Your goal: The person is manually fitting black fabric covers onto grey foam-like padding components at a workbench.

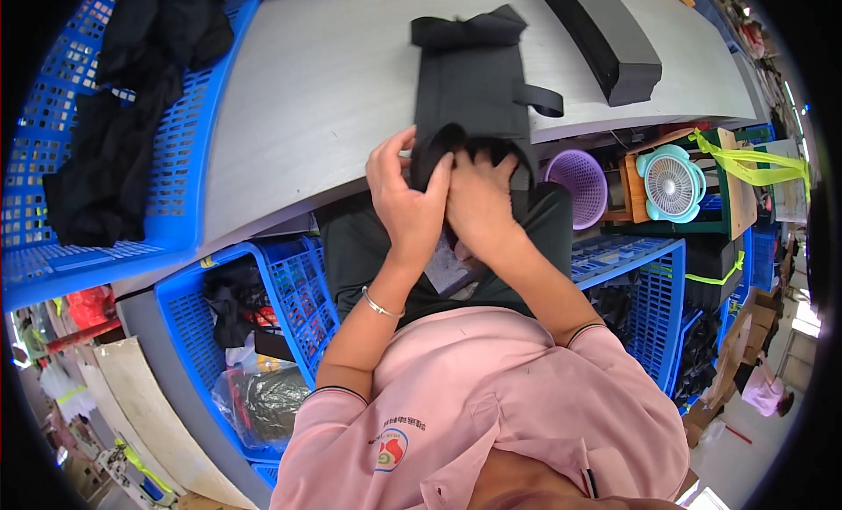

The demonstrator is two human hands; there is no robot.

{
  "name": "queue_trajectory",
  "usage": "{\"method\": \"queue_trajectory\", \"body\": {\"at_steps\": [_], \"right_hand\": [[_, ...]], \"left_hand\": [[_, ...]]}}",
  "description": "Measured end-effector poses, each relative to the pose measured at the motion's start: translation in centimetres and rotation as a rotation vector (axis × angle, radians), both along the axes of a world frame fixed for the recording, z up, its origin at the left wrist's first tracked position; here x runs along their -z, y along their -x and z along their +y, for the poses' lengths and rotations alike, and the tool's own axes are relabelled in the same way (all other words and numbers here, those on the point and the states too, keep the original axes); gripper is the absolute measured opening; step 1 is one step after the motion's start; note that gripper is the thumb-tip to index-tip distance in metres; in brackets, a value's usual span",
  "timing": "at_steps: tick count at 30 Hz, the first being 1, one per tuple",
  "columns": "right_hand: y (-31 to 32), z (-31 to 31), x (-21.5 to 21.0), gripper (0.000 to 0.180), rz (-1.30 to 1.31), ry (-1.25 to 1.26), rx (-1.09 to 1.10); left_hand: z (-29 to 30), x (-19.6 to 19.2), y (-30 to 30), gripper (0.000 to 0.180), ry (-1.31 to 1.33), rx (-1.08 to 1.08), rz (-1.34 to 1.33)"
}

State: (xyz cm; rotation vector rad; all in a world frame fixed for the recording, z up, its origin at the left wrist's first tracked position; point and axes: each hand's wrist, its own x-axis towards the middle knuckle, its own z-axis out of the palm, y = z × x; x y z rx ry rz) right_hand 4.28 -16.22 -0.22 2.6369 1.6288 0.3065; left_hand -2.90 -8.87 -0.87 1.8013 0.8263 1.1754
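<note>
A long black fabric piece (469, 89) lies over the table's front edge, its near end in my lap. Its far end has a bunched flap, and a strap loop (541, 99) sticks out from its right side. At the near end the cloth is curled up. My left hand (406, 190) grips the left side of that curl, thumb toward the middle and fingers curved round the edge. Close beside it, my right hand (481, 199) holds the right side, with its fingertips partly hidden in the dark folds.
On the grey table (307, 98) a dark, block-shaped piece (605, 45) lies at the far right. A blue basket (189, 159) of black cloth stands at left. More blue crates (298, 308) flank my legs. A purple basket (576, 190) and a teal fan (672, 184) are at right.
</note>
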Motion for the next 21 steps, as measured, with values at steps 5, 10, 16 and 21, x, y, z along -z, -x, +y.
{"method": "queue_trajectory", "body": {"at_steps": [5, 10, 16, 21], "right_hand": [[-3.1, -1.4, 0.3, 0.035, 0.223, 0.003, -0.173], [-4.2, -2.6, 2.0, 0.024, 0.359, -0.333, -0.155], [-4.5, -4.0, 3.6, 0.036, 0.196, -0.359, -0.3], [-3.3, -3.8, 3.6, 0.043, 0.139, -0.357, -0.242]], "left_hand": [[2.4, -0.1, 1.8, 0.038, -0.22, 0.019, 0.02], [1.5, 0.9, 3.4, 0.045, 0.068, 0.032, -0.039], [-2.4, -0.6, 4.3, 0.035, -0.064, 0.195, -0.022], [-2.2, -1.8, 4.5, 0.029, -0.131, 0.223, -0.026]]}}
